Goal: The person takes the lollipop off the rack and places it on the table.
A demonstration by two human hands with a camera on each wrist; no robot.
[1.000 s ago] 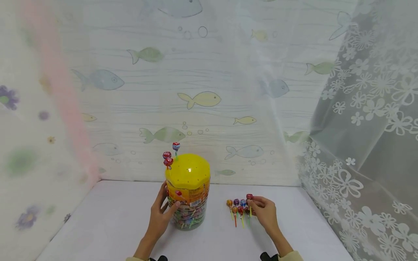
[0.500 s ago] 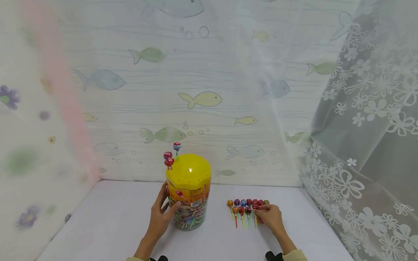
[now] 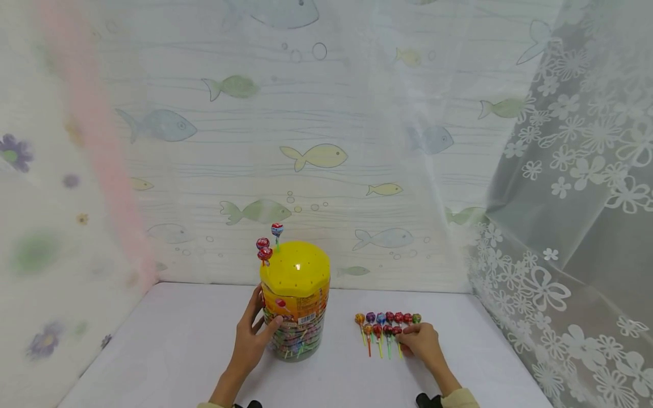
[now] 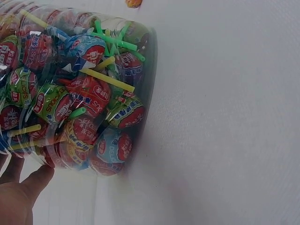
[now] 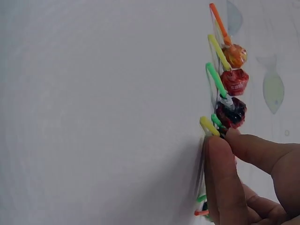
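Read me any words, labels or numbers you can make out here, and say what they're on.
"STOPS": partly readable on a green lollipop wrapper inside the clear jar.
Red wrappers: white characters, too blurred to read.
Jar's white barcode sticker: too small to read.
Loose lollipops on the table: nothing legible.

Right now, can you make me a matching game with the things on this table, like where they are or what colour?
Things:
1. lid
2. jar
3. left hand
4. right hand
5. three lollipops

Places, colours or states:
A. pinches a lollipop stick in the row lying on the table
B. yellow, dotted with small holes
C. stand upright on sticks at the lid's far left edge
D. clear, packed with wrapped lollipops
E. rests against the jar's side

Pairs: 1-B, 2-D, 3-E, 4-A, 5-C
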